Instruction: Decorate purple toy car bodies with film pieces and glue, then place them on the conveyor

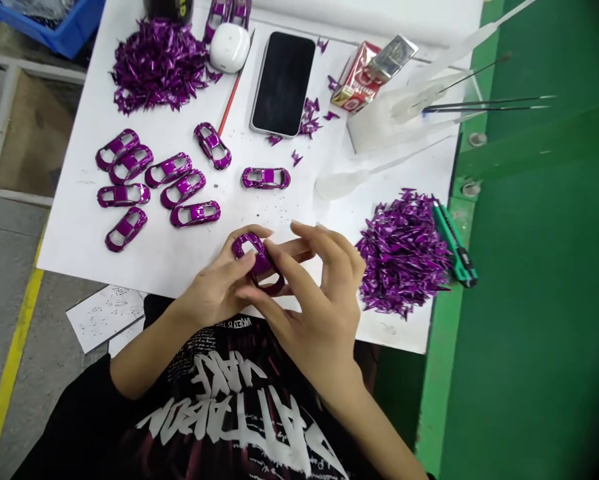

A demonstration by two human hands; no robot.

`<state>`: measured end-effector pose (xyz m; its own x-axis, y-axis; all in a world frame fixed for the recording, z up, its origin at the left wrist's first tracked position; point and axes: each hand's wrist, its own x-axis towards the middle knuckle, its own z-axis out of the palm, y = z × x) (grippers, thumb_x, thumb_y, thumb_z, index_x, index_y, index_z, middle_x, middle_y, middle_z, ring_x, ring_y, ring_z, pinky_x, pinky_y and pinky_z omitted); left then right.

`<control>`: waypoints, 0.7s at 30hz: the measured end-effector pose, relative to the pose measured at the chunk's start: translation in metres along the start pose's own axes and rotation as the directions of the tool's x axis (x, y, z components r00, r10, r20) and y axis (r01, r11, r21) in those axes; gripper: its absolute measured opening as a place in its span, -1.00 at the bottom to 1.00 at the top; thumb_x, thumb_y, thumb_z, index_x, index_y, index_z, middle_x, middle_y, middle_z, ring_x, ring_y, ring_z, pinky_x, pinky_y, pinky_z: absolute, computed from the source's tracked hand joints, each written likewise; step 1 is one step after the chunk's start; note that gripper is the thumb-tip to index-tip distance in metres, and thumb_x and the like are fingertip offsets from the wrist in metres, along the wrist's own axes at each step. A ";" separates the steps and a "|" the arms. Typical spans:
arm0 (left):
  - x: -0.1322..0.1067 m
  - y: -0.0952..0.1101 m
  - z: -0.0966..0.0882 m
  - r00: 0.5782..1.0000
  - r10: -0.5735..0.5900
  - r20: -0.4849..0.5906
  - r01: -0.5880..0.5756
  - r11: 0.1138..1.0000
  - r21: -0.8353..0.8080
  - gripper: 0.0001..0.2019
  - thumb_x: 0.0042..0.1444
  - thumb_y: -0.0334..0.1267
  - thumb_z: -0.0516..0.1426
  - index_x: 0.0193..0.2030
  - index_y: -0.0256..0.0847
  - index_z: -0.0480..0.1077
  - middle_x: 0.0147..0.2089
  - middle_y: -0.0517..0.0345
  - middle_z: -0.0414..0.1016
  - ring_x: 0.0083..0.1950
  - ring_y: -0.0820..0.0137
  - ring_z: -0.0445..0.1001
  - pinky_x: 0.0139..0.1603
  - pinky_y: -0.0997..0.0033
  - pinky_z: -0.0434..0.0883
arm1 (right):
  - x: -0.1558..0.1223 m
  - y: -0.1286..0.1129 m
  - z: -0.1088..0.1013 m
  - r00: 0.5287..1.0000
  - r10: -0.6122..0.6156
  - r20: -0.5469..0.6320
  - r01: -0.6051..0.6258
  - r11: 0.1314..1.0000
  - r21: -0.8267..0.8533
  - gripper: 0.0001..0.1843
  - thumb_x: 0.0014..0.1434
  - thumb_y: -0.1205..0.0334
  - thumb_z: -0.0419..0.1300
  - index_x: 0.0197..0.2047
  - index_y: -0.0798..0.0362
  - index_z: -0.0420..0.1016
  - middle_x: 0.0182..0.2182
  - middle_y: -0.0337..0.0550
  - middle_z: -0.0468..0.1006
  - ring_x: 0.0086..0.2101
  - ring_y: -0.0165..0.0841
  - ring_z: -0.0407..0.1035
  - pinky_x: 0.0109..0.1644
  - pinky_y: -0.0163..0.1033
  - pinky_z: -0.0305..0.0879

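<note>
The left hand (214, 290) and right hand (319, 300) curl closed, gripping a purple model car shell (257, 261) over the white board (74, 240). More shells (182, 188) lie at ten o'clock, a phone (283, 83) at twelve, purple trimmings (404, 253) and a green cutter (455, 243) at three.

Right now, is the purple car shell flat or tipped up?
Tipped up: the purple car shell leans on end between the left hand and right hand.

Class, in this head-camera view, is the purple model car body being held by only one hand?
No, the left hand and the right hand both grip the purple model car body with their fingers.
</note>
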<state>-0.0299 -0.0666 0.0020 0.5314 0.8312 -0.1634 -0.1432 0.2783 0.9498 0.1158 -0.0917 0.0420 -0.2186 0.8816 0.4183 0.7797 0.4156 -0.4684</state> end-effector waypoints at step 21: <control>-0.002 0.001 -0.005 0.997 0.006 0.080 0.067 0.477 -0.876 -0.84 0.40 -0.19 0.20 0.01 -0.16 0.56 -0.10 0.10 0.55 -0.11 0.46 0.57 -0.06 0.49 0.59 | 0.018 0.010 0.007 0.961 -0.261 -0.091 0.257 0.965 -0.057 -0.83 0.47 0.39 0.32 0.08 0.19 0.49 -0.21 0.06 0.56 -0.20 -0.03 0.48 -0.16 -0.01 0.57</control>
<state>-0.0351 -0.0656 0.0020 0.5956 0.7917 -0.1358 -0.7642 0.6106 0.2079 0.1155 -0.0703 0.0398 -0.3605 0.7185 0.5948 0.7297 0.6145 -0.2999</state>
